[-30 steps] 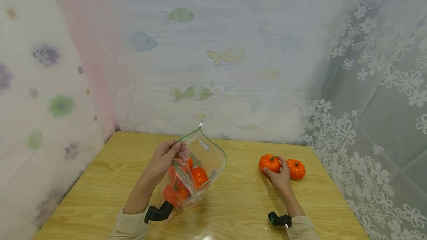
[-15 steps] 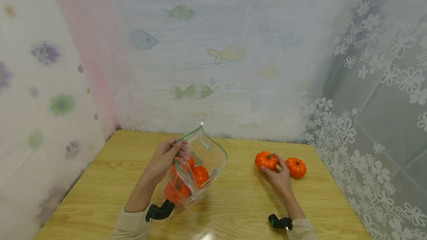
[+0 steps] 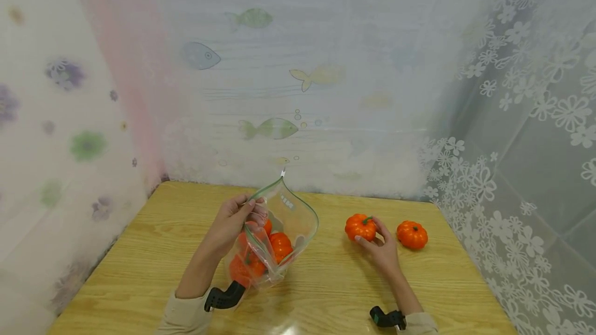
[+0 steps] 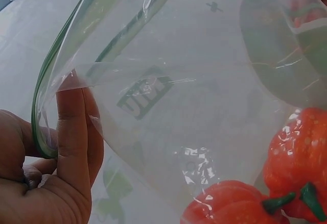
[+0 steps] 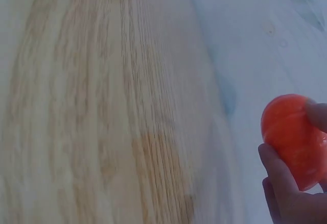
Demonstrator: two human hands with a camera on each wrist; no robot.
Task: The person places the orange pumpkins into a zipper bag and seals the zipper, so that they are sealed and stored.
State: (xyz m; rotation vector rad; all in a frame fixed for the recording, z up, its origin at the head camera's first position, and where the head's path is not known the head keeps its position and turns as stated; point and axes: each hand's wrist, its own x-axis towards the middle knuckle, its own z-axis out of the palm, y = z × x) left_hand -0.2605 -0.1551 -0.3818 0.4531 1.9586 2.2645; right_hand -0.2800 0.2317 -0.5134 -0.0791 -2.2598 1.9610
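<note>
My left hand (image 3: 233, 221) pinches the rim of a clear zip bag (image 3: 298, 216) with a green seal, its mouth spread wide. Several orange pumpkins (image 3: 281, 247) with green stems lie inside the bag; the left wrist view shows two of these pumpkins (image 4: 230, 203) through the plastic. To the right, my right hand (image 3: 384, 252) grips another small orange pumpkin (image 3: 359, 227) between thumb and fingers. In the right wrist view this pumpkin (image 5: 291, 140) shows at the right edge, with fingers on either side. One more pumpkin (image 3: 412, 234) rests on the table just right of that hand.
The wood-grain table (image 3: 326, 293) carries everything. Behind it hangs a pale curtain (image 3: 363, 143) printed with fish, and a sheet with white flowers (image 3: 484, 185) closes off the right side. Each wrist wears a black camera mount (image 3: 225, 296).
My right hand has moved left with its pumpkin, away from the one on the table, widening the gap between them. The left hand and the bag have stayed nearly still.
</note>
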